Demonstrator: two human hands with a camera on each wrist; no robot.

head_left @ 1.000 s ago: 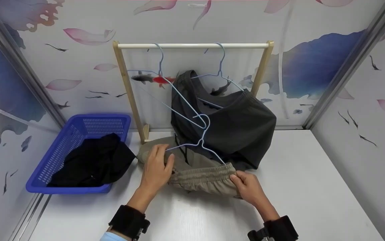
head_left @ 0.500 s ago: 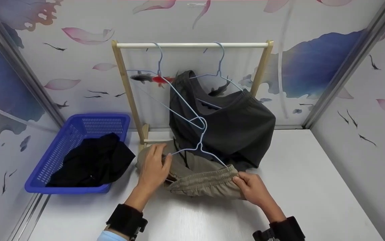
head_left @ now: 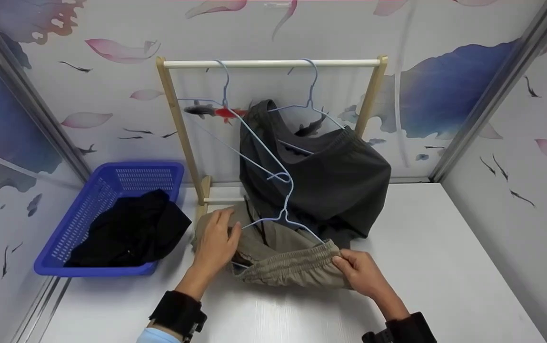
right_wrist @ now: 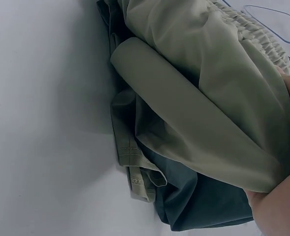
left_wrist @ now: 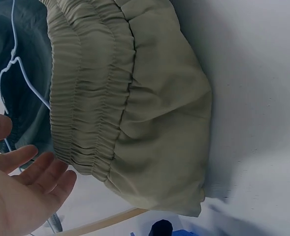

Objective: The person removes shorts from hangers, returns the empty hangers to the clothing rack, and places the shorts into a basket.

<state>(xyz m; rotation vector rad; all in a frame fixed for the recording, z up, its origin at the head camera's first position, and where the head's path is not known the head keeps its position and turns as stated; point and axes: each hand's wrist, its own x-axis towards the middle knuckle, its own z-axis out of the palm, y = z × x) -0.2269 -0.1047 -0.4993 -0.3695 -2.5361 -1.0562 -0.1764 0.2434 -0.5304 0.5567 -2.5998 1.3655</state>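
Khaki elasticated-waist shorts lie bunched on the white tabletop, in front of the wooden clothes rail. A pale blue wire hanger sits with its lower ends inside the waistband, hook upward.

Right hand: fingers and thumb pinch the waistband's right end, probably to keep the opening stretched over the hanger arm.

Left hand: fingers straight and relaxed, resting at the waistband's left end beside the hanger (left wrist view shows the palm flat, nothing enclosed); likely steadying the fabric.

Dark grey shorts hang on a second blue hanger on the rail. Blue plastic basket at left holds a black garment.
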